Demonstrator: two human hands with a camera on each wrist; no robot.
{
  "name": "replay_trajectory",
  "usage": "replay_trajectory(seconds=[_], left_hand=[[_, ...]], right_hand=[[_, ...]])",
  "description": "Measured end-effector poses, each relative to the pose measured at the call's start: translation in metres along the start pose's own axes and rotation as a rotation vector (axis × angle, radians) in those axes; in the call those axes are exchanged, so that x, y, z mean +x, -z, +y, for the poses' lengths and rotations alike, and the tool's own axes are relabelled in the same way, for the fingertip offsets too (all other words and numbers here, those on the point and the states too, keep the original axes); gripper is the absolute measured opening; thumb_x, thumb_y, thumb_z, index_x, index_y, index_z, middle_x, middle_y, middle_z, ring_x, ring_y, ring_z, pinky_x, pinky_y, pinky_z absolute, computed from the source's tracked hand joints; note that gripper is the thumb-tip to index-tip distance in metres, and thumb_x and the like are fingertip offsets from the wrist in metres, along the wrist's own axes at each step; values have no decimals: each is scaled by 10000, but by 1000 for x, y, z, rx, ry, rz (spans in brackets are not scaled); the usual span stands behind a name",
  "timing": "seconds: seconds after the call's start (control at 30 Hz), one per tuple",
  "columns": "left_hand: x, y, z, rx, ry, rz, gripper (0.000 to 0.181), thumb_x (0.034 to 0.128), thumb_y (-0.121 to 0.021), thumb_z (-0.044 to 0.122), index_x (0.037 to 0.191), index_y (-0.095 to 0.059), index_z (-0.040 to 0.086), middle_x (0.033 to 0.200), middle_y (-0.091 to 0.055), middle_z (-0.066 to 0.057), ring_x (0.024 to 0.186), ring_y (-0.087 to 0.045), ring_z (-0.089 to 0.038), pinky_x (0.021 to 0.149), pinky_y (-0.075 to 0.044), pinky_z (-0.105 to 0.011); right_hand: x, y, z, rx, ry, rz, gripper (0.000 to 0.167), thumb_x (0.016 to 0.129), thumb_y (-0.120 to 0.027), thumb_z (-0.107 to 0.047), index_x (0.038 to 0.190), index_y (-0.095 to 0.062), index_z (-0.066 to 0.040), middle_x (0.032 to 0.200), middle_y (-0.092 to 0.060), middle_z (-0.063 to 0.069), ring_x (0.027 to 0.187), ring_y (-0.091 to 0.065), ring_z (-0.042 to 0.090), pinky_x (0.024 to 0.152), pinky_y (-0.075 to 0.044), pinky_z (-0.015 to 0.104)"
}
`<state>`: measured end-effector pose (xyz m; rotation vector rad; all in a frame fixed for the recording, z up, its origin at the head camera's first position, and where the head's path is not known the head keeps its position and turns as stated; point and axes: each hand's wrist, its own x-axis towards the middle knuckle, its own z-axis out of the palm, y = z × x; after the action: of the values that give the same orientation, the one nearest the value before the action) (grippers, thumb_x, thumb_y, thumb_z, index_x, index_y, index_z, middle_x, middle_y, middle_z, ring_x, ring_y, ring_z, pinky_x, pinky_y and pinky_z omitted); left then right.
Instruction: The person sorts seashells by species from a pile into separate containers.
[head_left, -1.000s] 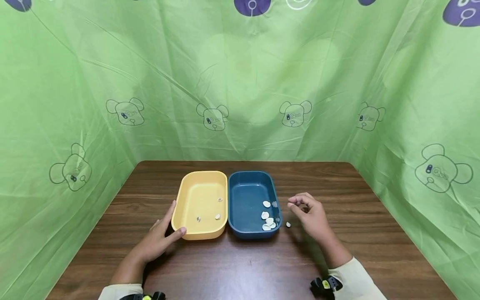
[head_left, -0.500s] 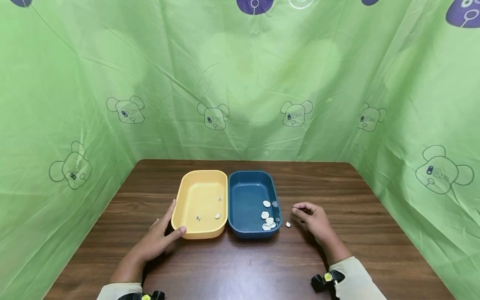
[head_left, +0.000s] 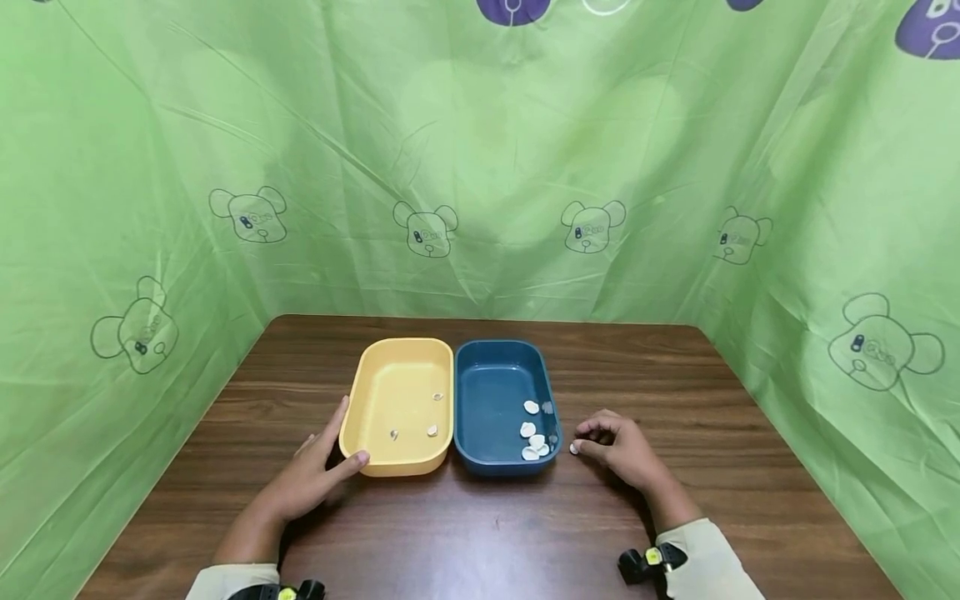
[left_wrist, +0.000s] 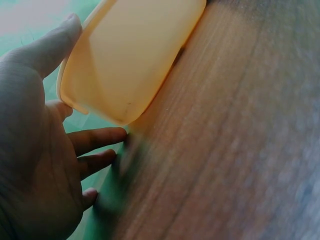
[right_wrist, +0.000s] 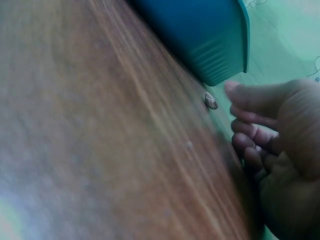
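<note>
In the head view, my left hand (head_left: pixel 309 477) rests against the near left corner of a yellow tray (head_left: pixel 406 469). Its thumb touches the rim and its fingers spread along the outer wall, nearly straight. My right hand (head_left: pixel 624 450) is low over the table, right of a blue tray (head_left: pixel 501 469). A small seashell (head_left: pixel 573 448) lies on the wood at the tip of its thumb. In the right wrist view a narrow gap separates the striped shell (right_wrist: pixel 211 101) from the thumb, and the other fingers are loosely bent, holding nothing.
The two trays stand side by side on the brown wooden table (head_left: pixel 480 533). Three small shells, one a pale shell (head_left: pixel 432 430), lie in the yellow tray. Several white shells (head_left: pixel 528 429) lie in the blue tray's right part. A green curtain (head_left: pixel 495 167) surrounds the table.
My right hand has come lower and nearer to the small shell beside the blue tray, its thumb now at the shell. My left hand stays at the yellow tray.
</note>
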<state>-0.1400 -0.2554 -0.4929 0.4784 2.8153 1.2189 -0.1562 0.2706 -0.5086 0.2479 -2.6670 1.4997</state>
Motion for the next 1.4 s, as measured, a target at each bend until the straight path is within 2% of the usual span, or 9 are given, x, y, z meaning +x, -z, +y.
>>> replay_trajectory(seconds=[0.2, 0.47, 0.83, 1.17, 1.4], left_hand=[[-1, -1, 1, -1, -8, 6, 974, 1060, -682, 414, 1782, -68, 189, 1775, -254, -280, 1577, -254, -667, 1221, -129, -875], [-1, -1, -1, -20, 2, 6, 971, 1071, -667, 420, 1783, -35, 229, 1790, -216, -269, 1597, -220, -652, 1232, -88, -874], [0, -1, -1, -3, 15, 8, 973, 1072, -665, 435, 1782, -44, 193, 1784, -249, -263, 1576, -223, -686, 1179, -168, -904], [1, -1, -1, -4, 24, 1, 974, 1075, -653, 446, 1781, -10, 254, 1786, -244, -263, 1581, -205, -689, 1184, -158, -903], [1, -2, -2, -14, 0, 5, 969, 1077, -658, 420, 1782, -23, 223, 1785, -221, -279, 1600, -215, -652, 1231, -93, -873]], right_hand=[[-3, 0, 2, -81, 53, -40, 239, 855, -945, -149, 1051, -829, -75, 1058, -728, 76, 950, -622, 138, 796, -500, 221], [-3, -2, 2, -104, 118, -71, 260, 826, -956, -109, 1044, -822, -62, 1062, -708, 82, 976, -633, 138, 832, -514, 227], [-2, -2, 1, -122, 113, -79, 193, 845, -936, -89, 1002, -824, -101, 1085, -696, 58, 1008, -631, 120, 872, -521, 215], [-3, -2, 2, -105, 106, -83, 131, 882, -899, -72, 961, -823, -143, 1101, -692, 58, 1054, -630, 153, 914, -527, 222], [-3, -2, 1, -125, 93, -93, 121, 911, -857, -29, 963, -817, -131, 1097, -696, 57, 1050, -633, 158, 929, -525, 227]])
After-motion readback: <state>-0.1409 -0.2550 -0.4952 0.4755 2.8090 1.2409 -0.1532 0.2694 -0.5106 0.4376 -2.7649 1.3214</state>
